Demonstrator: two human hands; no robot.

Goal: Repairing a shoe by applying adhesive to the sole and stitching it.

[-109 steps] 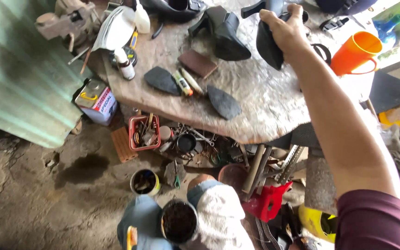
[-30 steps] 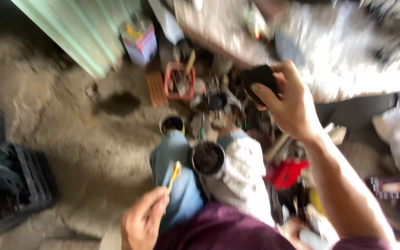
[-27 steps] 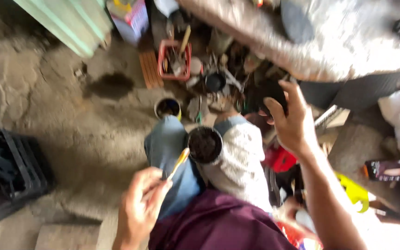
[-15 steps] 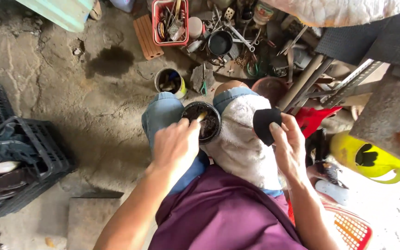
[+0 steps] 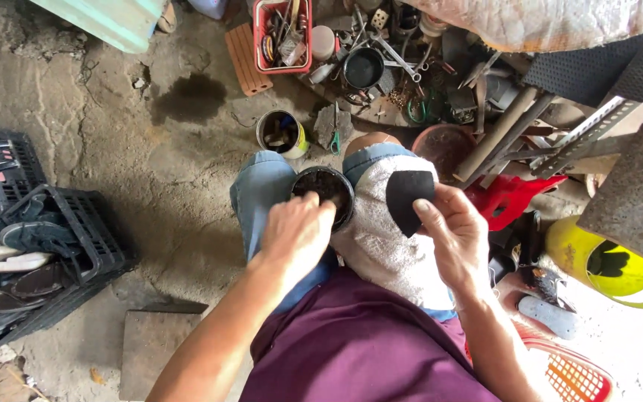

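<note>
Your 2 hands sit over your lap. Your left hand [image 5: 295,234] curls at the rim of 1 round dark tin [image 5: 324,193] between your knees; whether it grips anything, you cannot tell. Your right hand [image 5: 452,234] pinches 1 black rubber piece [image 5: 407,197] above the white cloth [image 5: 385,238]. At 12 o'clock stands 1 open yellow-banded can [image 5: 280,134]; beyond it, 1 red basket [image 5: 284,33] of tools.

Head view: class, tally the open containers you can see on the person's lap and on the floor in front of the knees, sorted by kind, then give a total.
Round black tin on the lap, left hand at it: 1
Open paint can on the floor: 1
Red tool basket: 1
Black pan: 1
Total: 4
</note>
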